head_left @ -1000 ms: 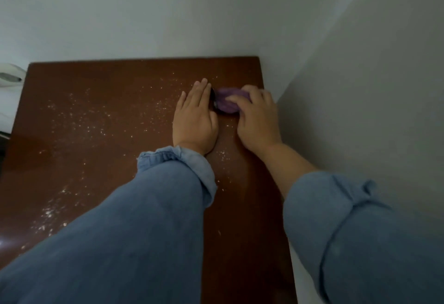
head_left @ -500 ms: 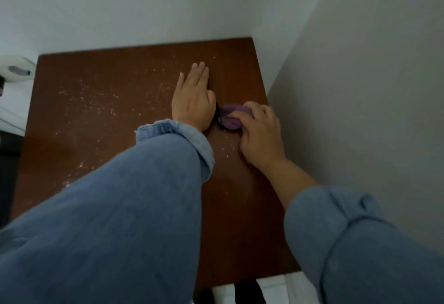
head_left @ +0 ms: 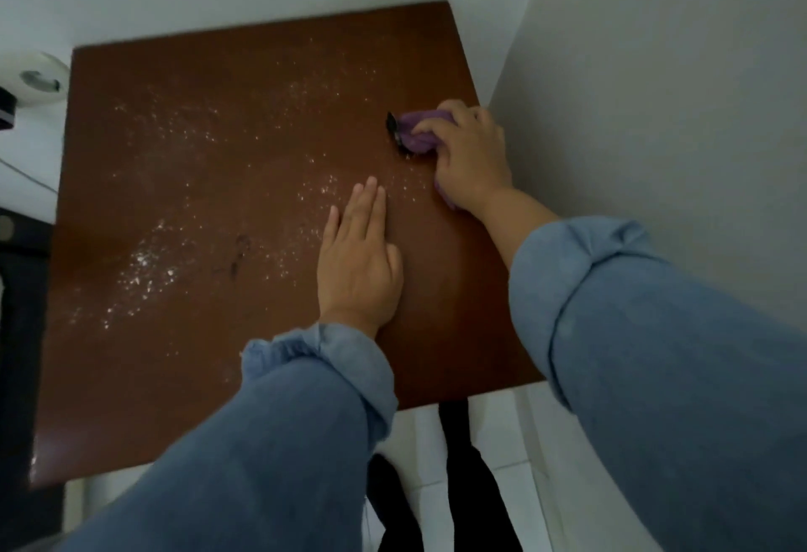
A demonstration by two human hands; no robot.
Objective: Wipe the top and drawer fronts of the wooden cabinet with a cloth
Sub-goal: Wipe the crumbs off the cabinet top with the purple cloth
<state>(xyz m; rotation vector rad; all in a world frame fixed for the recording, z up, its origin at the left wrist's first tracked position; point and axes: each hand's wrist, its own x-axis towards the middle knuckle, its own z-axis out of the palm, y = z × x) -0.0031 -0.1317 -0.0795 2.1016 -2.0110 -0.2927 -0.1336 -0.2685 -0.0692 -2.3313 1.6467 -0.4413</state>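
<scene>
The dark brown wooden cabinet top [head_left: 196, 185] fills the middle of the view, dusted with white specks across its left and centre. My right hand [head_left: 469, 154] grips a bunched purple cloth [head_left: 417, 132] with a dark edge and presses it on the top near the right wall. My left hand [head_left: 360, 254] lies flat on the wood, fingers straight and together, below and left of the cloth. The drawer fronts are out of sight under the top.
White walls close in behind and on the right [head_left: 655, 93]. A white round object [head_left: 37, 80] sits just past the cabinet's left edge. White floor tiles [head_left: 502, 429] and my dark-clad legs [head_left: 458, 486] show below the front edge.
My left hand has slid back toward the front edge, away from the cloth. My right hand with the cloth now lies farther back along the right side. The view has tilted down.
</scene>
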